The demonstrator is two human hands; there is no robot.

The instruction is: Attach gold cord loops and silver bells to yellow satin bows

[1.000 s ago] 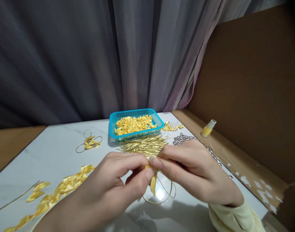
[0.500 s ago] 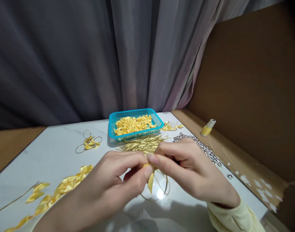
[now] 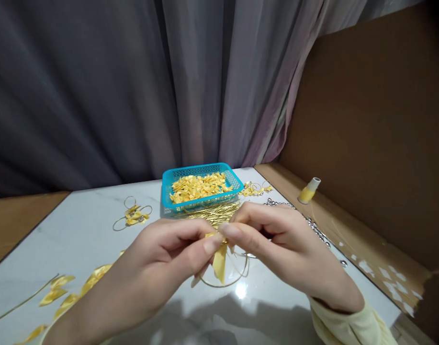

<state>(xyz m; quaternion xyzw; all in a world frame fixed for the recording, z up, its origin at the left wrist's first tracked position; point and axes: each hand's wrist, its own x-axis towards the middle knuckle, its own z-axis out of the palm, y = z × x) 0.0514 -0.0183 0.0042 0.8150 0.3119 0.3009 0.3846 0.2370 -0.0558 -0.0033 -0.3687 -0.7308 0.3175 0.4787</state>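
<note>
Two hands of mine meet at lower centre of the frame, pinching one small yellow satin ribbon bow [image 3: 219, 261] on a thin gold wire loop [image 3: 237, 275].
My left hand [image 3: 158, 268] and right hand [image 3: 287, 244] press fingertips on it above the white marble tabletop [image 3: 83, 225]; bare surface lies left, while the turquoise plastic basket [image 3: 201, 184] and gold wire bundle [image 3: 212, 214] crowd just behind, silver bead chain [image 3: 314, 227] along the right edge.

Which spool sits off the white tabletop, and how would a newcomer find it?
Start at the brown cardboard wall on the right, then drop to the wooden ledge at its foot. The spool of yellow thread lies there tilted, alone, the only cone-shaped item with a white tip.
</note>
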